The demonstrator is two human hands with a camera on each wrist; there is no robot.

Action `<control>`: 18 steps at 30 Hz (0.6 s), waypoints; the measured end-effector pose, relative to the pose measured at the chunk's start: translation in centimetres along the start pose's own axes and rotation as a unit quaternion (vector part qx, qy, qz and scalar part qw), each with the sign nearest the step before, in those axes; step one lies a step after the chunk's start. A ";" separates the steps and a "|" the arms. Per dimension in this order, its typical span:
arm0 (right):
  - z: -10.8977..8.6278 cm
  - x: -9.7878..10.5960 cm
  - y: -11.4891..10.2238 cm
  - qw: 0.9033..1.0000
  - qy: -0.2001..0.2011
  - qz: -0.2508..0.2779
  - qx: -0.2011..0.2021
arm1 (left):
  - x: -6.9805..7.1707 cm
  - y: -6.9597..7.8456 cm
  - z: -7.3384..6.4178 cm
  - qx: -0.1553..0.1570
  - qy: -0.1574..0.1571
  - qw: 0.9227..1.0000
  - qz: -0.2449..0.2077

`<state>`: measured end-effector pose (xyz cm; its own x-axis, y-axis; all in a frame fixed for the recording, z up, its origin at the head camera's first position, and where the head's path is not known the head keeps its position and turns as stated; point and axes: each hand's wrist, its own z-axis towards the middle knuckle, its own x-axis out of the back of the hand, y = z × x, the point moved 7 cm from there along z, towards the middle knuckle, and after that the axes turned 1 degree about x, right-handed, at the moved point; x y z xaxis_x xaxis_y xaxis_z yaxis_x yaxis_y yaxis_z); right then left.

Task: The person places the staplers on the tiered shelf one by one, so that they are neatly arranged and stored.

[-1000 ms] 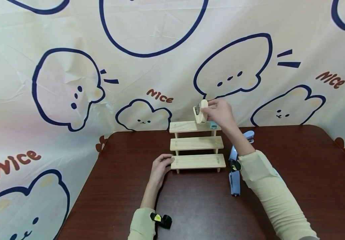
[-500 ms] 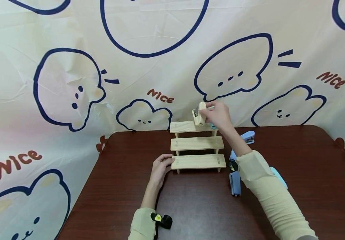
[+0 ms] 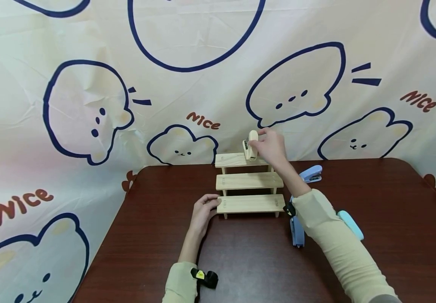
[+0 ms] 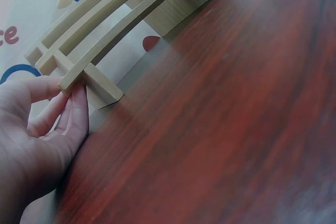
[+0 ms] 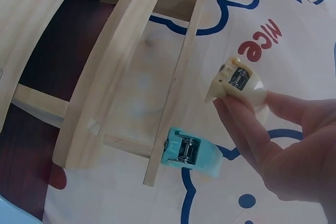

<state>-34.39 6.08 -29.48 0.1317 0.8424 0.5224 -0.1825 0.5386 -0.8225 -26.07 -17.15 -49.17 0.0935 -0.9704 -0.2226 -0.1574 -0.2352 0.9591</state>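
My right hand pinches a cream stapler between thumb and fingers, close over the top step of a three-tier wooden display shelf. In the right wrist view, a teal stapler stands at one end of the top step, near the cream one; in the head view the right hand hides it. At the shelf's lower left corner, my left hand grips the end of the bottom step. The left wrist view shows its fingers and thumb around that board end.
Right of the shelf on the brown table lie a light blue stapler, a darker blue stapler and a turquoise stapler, the right forearm passing over and between them. A patterned cloth hangs behind the table.
My right hand has lowered the cream stapler slightly and moved it a little left over the top step, its forearm uncovering the turquoise stapler. My left hand stays in place.
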 end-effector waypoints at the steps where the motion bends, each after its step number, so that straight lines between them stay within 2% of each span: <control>1: 0.0 -0.1 -0.1 1.000 0.001 -0.004 0.002 | 0.0 0.0 0.0 -0.001 0.000 1.000 0.000; 12: 0.3 -0.8 0.4 1.000 0.007 -0.017 -0.003 | 0.1 0.1 0.0 -0.004 0.000 1.000 0.008; 18: 0.4 -1.1 0.7 0.999 0.022 -0.031 0.011 | 0.0 0.1 0.0 -0.003 -0.001 1.000 0.003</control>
<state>-35.07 5.48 -30.54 0.1855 0.8059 0.5623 -0.1945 0.5910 -0.7829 -26.04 -17.17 -49.09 0.0915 -0.9719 -0.2170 -0.1518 -0.2290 0.9615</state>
